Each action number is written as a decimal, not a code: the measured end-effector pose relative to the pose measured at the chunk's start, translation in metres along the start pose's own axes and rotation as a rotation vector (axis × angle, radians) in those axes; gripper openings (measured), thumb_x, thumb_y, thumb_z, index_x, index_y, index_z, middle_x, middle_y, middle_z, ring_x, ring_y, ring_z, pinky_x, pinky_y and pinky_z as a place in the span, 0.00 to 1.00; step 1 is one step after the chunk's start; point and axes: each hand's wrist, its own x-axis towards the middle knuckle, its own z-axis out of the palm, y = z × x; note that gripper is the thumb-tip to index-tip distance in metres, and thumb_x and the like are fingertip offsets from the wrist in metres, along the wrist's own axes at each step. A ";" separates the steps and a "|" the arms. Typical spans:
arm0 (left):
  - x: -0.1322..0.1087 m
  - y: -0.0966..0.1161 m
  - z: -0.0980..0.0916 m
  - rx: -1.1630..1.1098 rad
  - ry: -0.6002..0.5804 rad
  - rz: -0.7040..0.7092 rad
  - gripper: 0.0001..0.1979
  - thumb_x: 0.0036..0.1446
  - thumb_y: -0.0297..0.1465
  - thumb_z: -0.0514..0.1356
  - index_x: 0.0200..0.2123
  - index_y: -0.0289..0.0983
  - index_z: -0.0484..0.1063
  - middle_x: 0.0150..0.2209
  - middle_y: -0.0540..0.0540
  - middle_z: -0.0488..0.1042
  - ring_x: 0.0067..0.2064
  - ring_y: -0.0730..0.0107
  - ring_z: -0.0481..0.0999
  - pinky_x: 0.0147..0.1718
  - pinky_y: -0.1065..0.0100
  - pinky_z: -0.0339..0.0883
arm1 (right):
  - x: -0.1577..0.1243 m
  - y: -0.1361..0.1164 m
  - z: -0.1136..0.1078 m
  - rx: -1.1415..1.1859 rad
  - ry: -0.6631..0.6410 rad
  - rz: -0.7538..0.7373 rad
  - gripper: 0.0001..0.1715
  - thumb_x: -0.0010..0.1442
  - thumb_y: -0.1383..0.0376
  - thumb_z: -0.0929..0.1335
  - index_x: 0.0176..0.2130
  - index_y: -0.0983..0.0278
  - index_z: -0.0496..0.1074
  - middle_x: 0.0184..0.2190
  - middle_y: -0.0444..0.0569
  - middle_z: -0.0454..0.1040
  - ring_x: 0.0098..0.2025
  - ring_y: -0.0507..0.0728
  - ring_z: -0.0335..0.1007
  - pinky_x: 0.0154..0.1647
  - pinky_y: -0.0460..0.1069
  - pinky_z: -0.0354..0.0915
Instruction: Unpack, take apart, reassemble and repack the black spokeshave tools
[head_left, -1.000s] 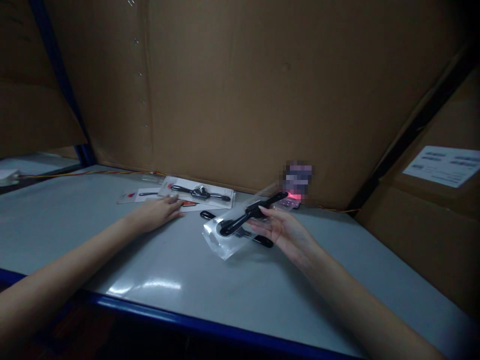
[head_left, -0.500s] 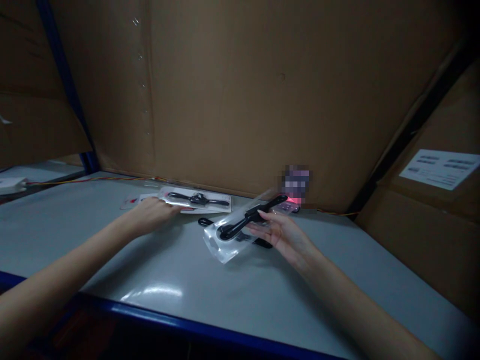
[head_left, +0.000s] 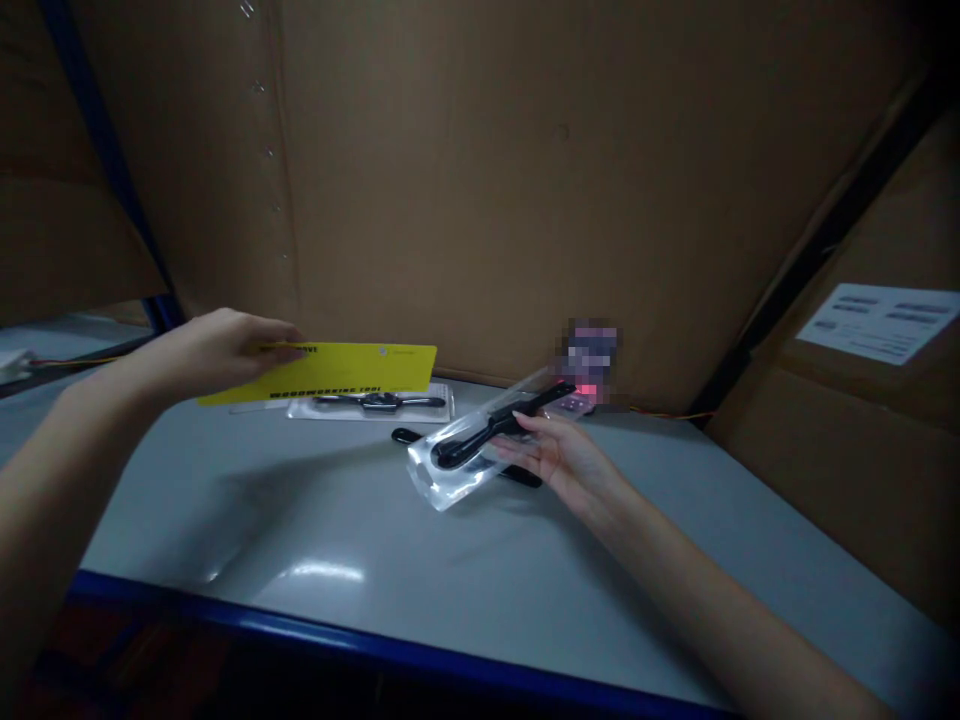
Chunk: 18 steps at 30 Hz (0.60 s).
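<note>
My left hand [head_left: 214, 350] is raised at the left, its fingers pinching the edge of a yellow card [head_left: 352, 370] printed with "woodworking tool". On the right, my right hand [head_left: 574, 455] grips a clear plastic blister shell [head_left: 442, 490] with a black spokeshave [head_left: 480, 432] in it, tilted above the table. A second black spokeshave [head_left: 409, 437] lies beneath, mostly hidden by the shell and fingers. Behind the card, a packaged spokeshave [head_left: 379, 403] rests on the table, partly covered by the card.
The grey table [head_left: 375, 540] has a blue front edge [head_left: 300, 632]. A cardboard wall [head_left: 435, 200] stands at the back, with a labelled carton [head_left: 840, 450] on the right. Against the wall is a blurred-out object [head_left: 592, 355]. Thin wires [head_left: 667, 412] run along the table's back.
My left hand has lifted from the packages at the back left and now holds up the yellow card. My right hand keeps its grip on the shell, nearly still.
</note>
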 end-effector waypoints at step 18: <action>-0.055 0.027 0.030 -0.418 0.020 -0.040 0.24 0.50 0.46 0.55 0.46 0.38 0.73 0.36 0.45 0.76 0.31 0.68 0.74 0.26 0.71 0.68 | 0.001 -0.005 0.000 0.166 0.040 -0.167 0.13 0.46 0.73 0.71 0.30 0.63 0.64 0.31 0.48 0.76 0.39 0.60 0.75 0.43 0.55 0.72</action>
